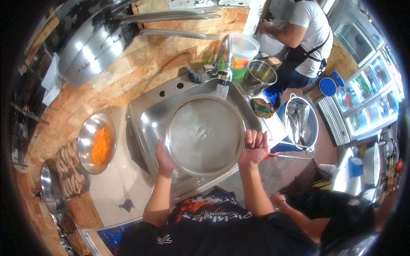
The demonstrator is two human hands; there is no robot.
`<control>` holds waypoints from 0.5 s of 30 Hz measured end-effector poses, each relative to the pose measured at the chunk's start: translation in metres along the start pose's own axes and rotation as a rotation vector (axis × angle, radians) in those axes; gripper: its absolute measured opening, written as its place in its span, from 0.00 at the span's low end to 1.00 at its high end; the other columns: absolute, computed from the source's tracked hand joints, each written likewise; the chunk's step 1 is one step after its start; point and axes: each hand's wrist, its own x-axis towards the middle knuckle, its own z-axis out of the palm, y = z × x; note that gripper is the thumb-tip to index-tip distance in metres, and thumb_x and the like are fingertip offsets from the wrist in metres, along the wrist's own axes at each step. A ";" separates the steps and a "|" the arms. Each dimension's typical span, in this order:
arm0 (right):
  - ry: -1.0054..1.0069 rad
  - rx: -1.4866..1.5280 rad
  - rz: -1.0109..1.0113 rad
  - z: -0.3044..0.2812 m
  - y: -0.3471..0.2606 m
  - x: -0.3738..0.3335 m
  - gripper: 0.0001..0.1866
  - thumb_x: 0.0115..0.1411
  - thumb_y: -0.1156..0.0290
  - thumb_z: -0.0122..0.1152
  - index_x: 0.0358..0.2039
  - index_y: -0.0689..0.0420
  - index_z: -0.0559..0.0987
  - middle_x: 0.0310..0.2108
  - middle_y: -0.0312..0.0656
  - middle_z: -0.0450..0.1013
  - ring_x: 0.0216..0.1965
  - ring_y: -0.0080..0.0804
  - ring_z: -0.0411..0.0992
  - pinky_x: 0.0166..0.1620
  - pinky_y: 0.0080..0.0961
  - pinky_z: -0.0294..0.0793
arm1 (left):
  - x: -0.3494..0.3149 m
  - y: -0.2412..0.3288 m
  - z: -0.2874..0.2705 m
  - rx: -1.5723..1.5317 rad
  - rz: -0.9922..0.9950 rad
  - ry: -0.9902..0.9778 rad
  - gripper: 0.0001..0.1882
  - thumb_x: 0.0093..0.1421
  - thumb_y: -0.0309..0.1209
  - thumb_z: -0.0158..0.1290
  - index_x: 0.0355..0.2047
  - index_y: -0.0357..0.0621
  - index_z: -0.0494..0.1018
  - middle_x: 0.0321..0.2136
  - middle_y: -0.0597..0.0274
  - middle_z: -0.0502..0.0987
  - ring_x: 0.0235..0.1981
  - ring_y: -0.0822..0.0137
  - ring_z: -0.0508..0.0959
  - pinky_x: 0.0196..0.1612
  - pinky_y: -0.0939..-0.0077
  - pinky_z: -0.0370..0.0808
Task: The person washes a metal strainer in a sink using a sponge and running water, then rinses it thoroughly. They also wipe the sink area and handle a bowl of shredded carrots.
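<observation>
A large round metal pot [204,136], cloudy water in it, is over the steel sink [149,117]. Water runs from the faucet [225,70] at the pot's far rim. My left hand [164,158] grips the pot's left side, thumb up along the rim and the other fingers mostly hidden. On the right, my right hand [255,149] has its fingers curled around the pot's side handle.
Left of the sink are a steel bowl of shredded orange food [102,145] and a tray of sliced meat [70,170]. A steel pot [260,74], a sponge [261,108] and a bucket of utensils [314,128] stand right. One person [311,34] works beyond; another's arm [299,213] is close by.
</observation>
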 end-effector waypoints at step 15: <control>0.035 -0.015 -0.149 0.011 0.037 -0.024 0.22 0.65 0.62 0.45 0.14 0.49 0.53 0.12 0.32 0.47 0.18 0.22 0.50 0.60 0.44 0.63 | 0.087 0.004 -0.092 -0.202 -0.257 -0.276 0.31 0.66 0.49 0.34 0.56 0.32 0.63 0.51 0.49 0.71 0.51 0.56 0.71 0.55 0.62 0.66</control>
